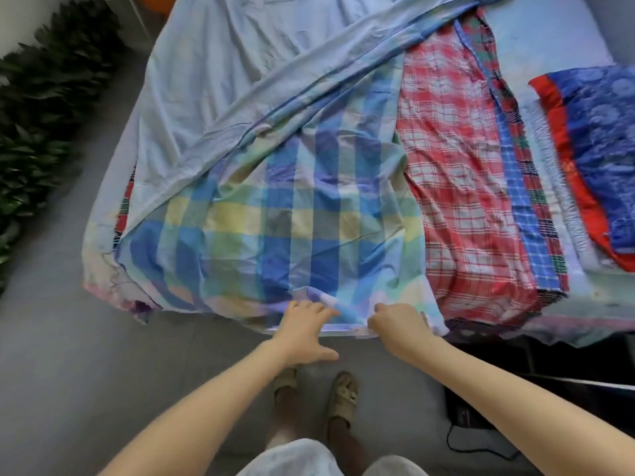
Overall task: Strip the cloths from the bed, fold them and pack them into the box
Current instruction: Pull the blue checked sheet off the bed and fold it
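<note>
Head view: early stage, right hand (398, 325) clenched on the blue checked sheet (275, 214) hem, left hand (305, 333) spread flat on it, red checked cloth (460, 187) still on bed (549, 46), box unseen.

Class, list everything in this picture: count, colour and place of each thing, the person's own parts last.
pale blue sheet: one, light blue, bed's left and far side
pastel checked cloth: one, blue, yellow and green, middle, at the near edge
red checked cloth: one, red and white, right of the pastel one
plaid strips: count unclear, blue, red and green, beside the red one
patterned cloth: one, blue with red border, bed's right side
bed: one, pale blue, under the cloths
plant: one, dark green, far left
sandals: two, beige, on the feet
left hand: one, touching the pastel cloth's hem
right hand: one, gripping the same hem
</note>
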Motion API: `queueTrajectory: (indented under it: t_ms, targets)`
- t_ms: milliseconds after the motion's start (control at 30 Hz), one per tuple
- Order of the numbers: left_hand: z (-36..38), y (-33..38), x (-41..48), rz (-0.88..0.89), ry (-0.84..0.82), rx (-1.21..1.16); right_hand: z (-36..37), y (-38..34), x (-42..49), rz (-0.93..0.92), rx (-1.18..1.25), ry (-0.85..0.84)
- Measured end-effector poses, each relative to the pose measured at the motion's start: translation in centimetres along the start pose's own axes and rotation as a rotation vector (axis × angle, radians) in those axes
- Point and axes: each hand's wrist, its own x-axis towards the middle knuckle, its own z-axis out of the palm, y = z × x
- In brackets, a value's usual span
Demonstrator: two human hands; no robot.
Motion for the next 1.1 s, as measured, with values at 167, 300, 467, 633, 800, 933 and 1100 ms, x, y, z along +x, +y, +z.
queueTrajectory:
  t_ms: [167, 300, 467, 633, 800, 933, 1100]
  targets:
    - [3.9, 7.7, 3.3, -0.077, 0.103, -0.178, 0.2, 1.0, -2.1, 0.043, 0.069, 0.097]
    - [3.7, 7.7, 3.9, 0.037, -0.029, 0.006, 4.0, 5.6, -4.2, 0.131, 0.080, 0.234]
    - [2.2, 6.5, 4.1, 0.183, -0.418, 0.306, 6.3, 10.7, -9.2, 0.152, -0.056, -0.063]
    - [1.0, 7.8, 4.1, 0.201, -0.296, 0.126, 9.6, 10.7, -8.7, 0.474, 0.757, -0.102]
    - [-1.7, 7.7, 4.1, 0.214, -0.211, 0.149, 10.5, 8.5, -2.6, 0.759, 2.218, -0.544]
    - [-2.6, 7.7, 4.4, 0.203, -0.274, 0.158, 10.3, 8.2, -0.6, 0.829, 2.253, -0.231]
    - [1.1, 10.1, 4.9, 0.220, -0.572, 0.207, 13.7, 10.8, -7.3, 0.941, 1.272, -0.082]
